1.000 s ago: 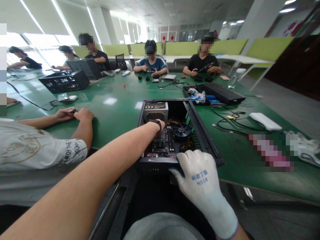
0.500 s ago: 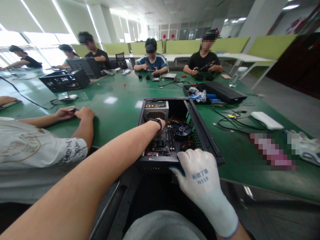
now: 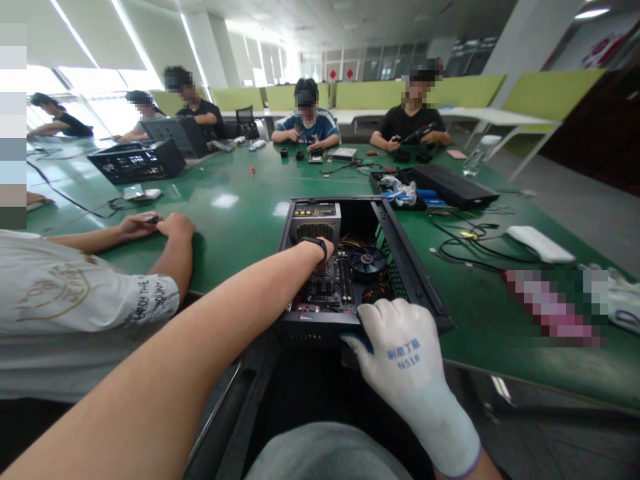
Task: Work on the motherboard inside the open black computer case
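A black computer case [image 3: 423,293] lies with its open side up near the table edge. My left hand [image 3: 328,257], bare with a dark wristband, reaches inside beside the power supply [image 3: 320,230]; its fingers are hidden behind the wrist, so what they touch does not show. Beneath it is a motherboard [image 3: 323,288], with a round black fan [image 3: 367,261] to the right. My right hand [image 3: 400,340], in a white glove, is closed round the near rim of the case, thumb below and fingers over the top.
At left, a co-worker's hands [image 3: 155,223] hold a small dark object on the green table [image 3: 240,220]. Black cables [image 3: 465,243], a white box-like item [image 3: 540,244] and gloves [image 3: 617,300] lie at right. Farther back are an open black case [image 3: 453,185] and a clear bottle [image 3: 481,155].
The whole view has shifted slightly, so everything appears a little farther right. Both my hands keep their places on and in the computer case.
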### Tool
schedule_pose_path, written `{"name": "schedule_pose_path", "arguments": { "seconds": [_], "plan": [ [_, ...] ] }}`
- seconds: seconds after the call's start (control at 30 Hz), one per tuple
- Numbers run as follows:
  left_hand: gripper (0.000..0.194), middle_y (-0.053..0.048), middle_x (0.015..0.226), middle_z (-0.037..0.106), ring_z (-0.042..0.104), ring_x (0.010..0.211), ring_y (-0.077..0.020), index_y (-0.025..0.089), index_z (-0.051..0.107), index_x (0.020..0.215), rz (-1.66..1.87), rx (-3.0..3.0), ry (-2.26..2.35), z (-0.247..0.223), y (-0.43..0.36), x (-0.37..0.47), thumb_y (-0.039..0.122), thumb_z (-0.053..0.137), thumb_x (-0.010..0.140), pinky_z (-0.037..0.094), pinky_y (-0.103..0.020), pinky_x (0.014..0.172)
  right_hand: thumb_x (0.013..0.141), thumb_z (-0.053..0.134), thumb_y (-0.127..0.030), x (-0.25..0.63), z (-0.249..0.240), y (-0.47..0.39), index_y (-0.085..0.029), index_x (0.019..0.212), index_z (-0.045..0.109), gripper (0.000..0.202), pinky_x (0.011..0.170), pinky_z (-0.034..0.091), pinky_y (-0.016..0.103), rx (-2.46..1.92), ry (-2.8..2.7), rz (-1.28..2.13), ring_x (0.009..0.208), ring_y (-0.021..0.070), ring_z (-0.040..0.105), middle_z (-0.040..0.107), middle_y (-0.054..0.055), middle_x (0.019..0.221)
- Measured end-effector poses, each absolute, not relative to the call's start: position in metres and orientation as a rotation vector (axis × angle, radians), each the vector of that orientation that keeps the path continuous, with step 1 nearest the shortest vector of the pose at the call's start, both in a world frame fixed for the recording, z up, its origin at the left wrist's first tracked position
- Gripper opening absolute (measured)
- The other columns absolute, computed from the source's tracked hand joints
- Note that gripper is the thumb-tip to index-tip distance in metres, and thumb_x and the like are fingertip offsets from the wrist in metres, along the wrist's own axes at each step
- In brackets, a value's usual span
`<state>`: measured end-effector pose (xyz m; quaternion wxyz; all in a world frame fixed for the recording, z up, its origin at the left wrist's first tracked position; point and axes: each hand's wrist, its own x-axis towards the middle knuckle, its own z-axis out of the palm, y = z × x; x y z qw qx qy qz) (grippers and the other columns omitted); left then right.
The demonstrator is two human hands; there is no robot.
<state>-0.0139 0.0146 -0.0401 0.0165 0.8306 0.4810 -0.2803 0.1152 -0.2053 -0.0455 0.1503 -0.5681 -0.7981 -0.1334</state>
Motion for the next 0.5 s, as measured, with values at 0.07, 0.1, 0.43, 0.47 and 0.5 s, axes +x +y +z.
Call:
{"name": "schedule_pose_path", "arguments": {
  "seconds": [0.07, 0.1, 0.43, 0.47, 0.5],
  "plan": [
    [0.061, -0.016, 0.109, 0.075, 0.069, 0.105, -0.0304, 0.009, 0.078, 0.105, -0.865, 2.582, 1.478, -0.0392, 0.0132, -0.0136, 0.035, 0.090, 0.051, 0.053, -0.030, 0.095, 0.079, 0.071, -0.042, 0.1150, -0.0448, -0.2055, -0.023, 0.090, 0.060, 0.025, 0.069, 0.018, 0.036, -1.639, -2.295, -0.376, 0.078, 0.0236, 0.045, 0.058, 0.005, 0.082],
    [0.059, -0.017, 0.106, 0.075, 0.069, 0.103, -0.0309, 0.008, 0.078, 0.103, -0.858, 2.581, 1.476, -0.0392, 0.0126, -0.0135, 0.036, 0.090, 0.052, 0.053, -0.032, 0.095, 0.080, 0.070, -0.042, 0.1149, -0.0444, -0.2057, -0.023, 0.090, 0.060, 0.025, 0.069, 0.018, 0.036, -1.644, -2.299, -0.372, 0.078, 0.0237, 0.045, 0.058, 0.005, 0.082],
    [0.052, -0.016, 0.109, 0.075, 0.070, 0.100, -0.0279, 0.011, 0.076, 0.106, -0.753, 2.633, 1.468, -0.0409, 0.0125, -0.0192, 0.043, 0.080, 0.065, 0.055, -0.028, 0.086, 0.080, 0.071, -0.043, 0.1148, -0.0447, -0.2069, -0.022, 0.088, 0.059, 0.025, 0.069, 0.020, 0.035, -1.647, -2.277, -0.359, 0.078, 0.0224, 0.044, 0.058, 0.005, 0.082],
    [0.052, -0.017, 0.113, 0.074, 0.070, 0.101, -0.0277, 0.010, 0.075, 0.108, -0.714, 2.641, 1.458, -0.0395, 0.0122, -0.0200, 0.045, 0.075, 0.070, 0.055, -0.028, 0.085, 0.081, 0.069, -0.045, 0.1145, -0.0449, -0.2073, -0.022, 0.088, 0.059, 0.026, 0.069, 0.020, 0.035, -1.646, -2.276, -0.348, 0.079, 0.0225, 0.044, 0.058, 0.005, 0.083],
    [0.051, -0.017, 0.116, 0.073, 0.069, 0.103, -0.0274, 0.010, 0.074, 0.110, -0.666, 2.643, 1.452, -0.0374, 0.0114, -0.0206, 0.046, 0.070, 0.075, 0.055, -0.028, 0.085, 0.082, 0.068, -0.047, 0.1141, -0.0448, -0.2077, -0.022, 0.088, 0.059, 0.027, 0.070, 0.020, 0.036, -1.649, -2.273, -0.338, 0.079, 0.0227, 0.045, 0.059, 0.005, 0.084]
  ]
}}
